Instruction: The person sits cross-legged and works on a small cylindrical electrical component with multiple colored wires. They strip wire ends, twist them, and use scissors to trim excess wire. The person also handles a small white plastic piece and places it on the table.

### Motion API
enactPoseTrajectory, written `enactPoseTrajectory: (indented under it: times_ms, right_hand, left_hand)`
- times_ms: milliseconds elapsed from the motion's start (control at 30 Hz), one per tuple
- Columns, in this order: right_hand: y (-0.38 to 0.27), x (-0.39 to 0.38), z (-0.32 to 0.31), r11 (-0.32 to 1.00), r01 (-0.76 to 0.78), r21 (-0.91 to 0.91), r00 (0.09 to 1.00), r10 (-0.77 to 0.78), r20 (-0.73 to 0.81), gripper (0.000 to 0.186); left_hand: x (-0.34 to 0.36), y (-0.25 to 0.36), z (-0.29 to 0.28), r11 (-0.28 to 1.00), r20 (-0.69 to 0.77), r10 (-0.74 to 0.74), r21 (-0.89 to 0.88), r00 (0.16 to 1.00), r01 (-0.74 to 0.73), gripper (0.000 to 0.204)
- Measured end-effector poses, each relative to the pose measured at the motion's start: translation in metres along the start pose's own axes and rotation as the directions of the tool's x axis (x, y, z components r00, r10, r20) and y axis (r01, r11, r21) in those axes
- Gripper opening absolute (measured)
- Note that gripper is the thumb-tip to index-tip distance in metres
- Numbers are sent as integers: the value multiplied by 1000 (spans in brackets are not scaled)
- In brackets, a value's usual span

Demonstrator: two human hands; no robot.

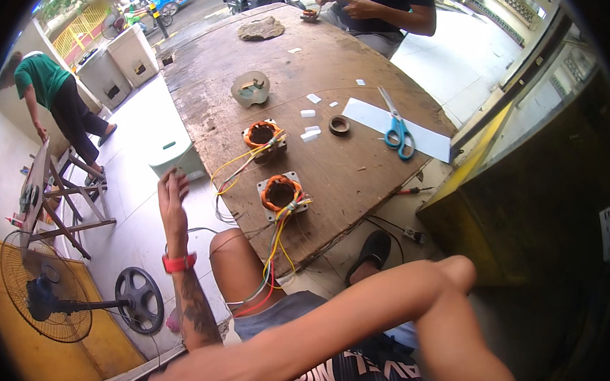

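My left hand [173, 195] is raised off the table's left side, fingers stretched out, holding nothing; a red watch strap circles its wrist. My right forearm crosses low in front of me to the left, and my right hand [192, 373] is blurred at the lower edge, its fingers out of sight. Nearest on the wooden table [331, 213] sits a motor stator [282, 193] with orange-wrapped windings. Its yellow, red and white lead wires [273, 258] hang over the edge to my lap. A second stator [263, 135] stands just beyond, leads trailing left.
Blue-handled scissors [399, 135] rest across a white paper strip [430, 144], near a tape roll [339, 125] and small white pieces [310, 133]. Farther lie a grey rounded plate [250, 96] and a stone [261, 28]. A pale stool [174, 156] and fan [43, 297] stand left. Two people work nearby.
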State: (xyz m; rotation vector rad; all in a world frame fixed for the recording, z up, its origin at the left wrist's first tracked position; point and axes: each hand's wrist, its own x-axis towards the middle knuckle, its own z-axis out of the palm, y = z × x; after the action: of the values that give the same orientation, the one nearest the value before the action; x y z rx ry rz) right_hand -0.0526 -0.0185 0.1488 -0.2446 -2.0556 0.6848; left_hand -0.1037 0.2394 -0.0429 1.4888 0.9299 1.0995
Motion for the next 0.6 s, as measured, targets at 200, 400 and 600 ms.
enactPoseTrajectory:
  times_ms: [200,400,600]
  right_hand:
    - [-33,92,77,848,-184,498,863,-103,494,75]
    - [-48,81,87,782,-163,602,870,-174,461,73]
    - [-80,76,102,737,-117,665,869,-248,428,73]
  left_hand:
    - [27,64,62,979,47,202,-18,978,-201,53]
    - [11,72,68,990,94,139,-37,986,-136,54]
    - [-4,97,63,988,117,156,-19,981,-155,56]
